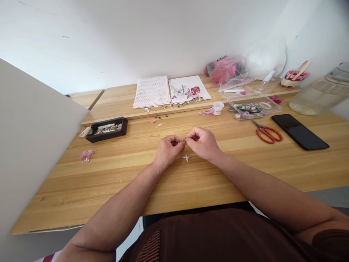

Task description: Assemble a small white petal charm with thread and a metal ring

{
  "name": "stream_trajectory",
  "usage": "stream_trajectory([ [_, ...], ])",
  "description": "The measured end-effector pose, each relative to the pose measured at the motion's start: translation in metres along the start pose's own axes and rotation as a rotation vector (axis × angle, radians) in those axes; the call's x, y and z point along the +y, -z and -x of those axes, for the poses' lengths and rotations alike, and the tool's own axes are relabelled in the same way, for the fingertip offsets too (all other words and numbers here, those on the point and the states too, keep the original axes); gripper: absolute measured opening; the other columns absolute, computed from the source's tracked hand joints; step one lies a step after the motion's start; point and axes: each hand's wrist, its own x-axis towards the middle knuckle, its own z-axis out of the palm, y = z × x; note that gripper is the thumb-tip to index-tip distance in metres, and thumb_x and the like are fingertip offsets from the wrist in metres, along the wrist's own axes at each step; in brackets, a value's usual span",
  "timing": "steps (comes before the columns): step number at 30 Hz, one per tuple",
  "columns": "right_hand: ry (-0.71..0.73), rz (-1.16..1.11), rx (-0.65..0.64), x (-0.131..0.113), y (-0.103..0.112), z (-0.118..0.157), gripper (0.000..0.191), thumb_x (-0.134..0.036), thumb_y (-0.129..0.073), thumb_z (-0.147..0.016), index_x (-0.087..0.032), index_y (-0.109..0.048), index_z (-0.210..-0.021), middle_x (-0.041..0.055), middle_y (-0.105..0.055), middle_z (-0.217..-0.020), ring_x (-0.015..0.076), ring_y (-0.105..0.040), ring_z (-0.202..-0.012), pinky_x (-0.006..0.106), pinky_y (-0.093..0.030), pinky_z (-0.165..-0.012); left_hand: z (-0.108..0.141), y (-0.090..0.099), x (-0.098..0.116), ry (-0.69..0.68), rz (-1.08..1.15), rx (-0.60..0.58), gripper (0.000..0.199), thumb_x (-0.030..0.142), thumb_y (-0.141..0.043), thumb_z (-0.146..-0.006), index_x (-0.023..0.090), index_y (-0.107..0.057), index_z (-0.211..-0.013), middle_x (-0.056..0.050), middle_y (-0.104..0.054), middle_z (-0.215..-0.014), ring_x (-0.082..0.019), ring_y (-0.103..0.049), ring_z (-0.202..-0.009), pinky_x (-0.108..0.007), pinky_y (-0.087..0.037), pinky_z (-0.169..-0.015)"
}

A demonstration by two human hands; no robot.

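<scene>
My left hand (169, 150) and my right hand (203, 143) meet fingertip to fingertip above the middle of the table. Both are pinched closed, and whatever lies between the fingertips is too small to make out. Just below them on the wood lie small white curved pieces (185, 158). Farther back, a small white strip (159, 125) and a pink petal-shaped piece (152, 121) rest near a few dark bits.
To the right are red-handled scissors (268, 134), a black phone (300, 131), a clear box of thread spools (253, 109) and a large jar (317, 94). A black tray of beads (107, 130) stands left, pink scraps (87, 155) nearby. Printed sheets (152, 91) lie on the back ledge.
</scene>
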Motion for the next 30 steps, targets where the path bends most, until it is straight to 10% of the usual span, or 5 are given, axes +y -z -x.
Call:
stream_trajectory([
  [22,0.147,-0.135,-0.122,0.010,0.005,-0.006,0.012,-0.026,-0.064,-0.080,-0.019,-0.070,-0.088,0.0027,-0.075,-0.085,0.0154,-0.067,-0.075,0.028,-0.053,-0.069,-0.003,0.006,0.001,0.109,0.305,-0.052,0.033,0.036,-0.086,-0.058,0.012,-0.069,-0.074,-0.002,-0.067,-0.065,-0.012,-0.062,-0.059,-0.024,-0.050,-0.059],
  [30,-0.121,-0.436,-0.300,0.006,0.004,-0.005,0.034,-0.032,-0.073,-0.073,-0.020,-0.065,-0.103,0.0081,-0.072,-0.107,0.0174,-0.068,-0.081,0.022,-0.046,-0.048,-0.005,0.008,0.000,0.004,0.367,-0.051,0.031,0.034,-0.085,-0.064,0.013,-0.071,-0.080,-0.003,-0.072,-0.076,-0.012,-0.066,-0.068,-0.027,-0.055,-0.073],
])
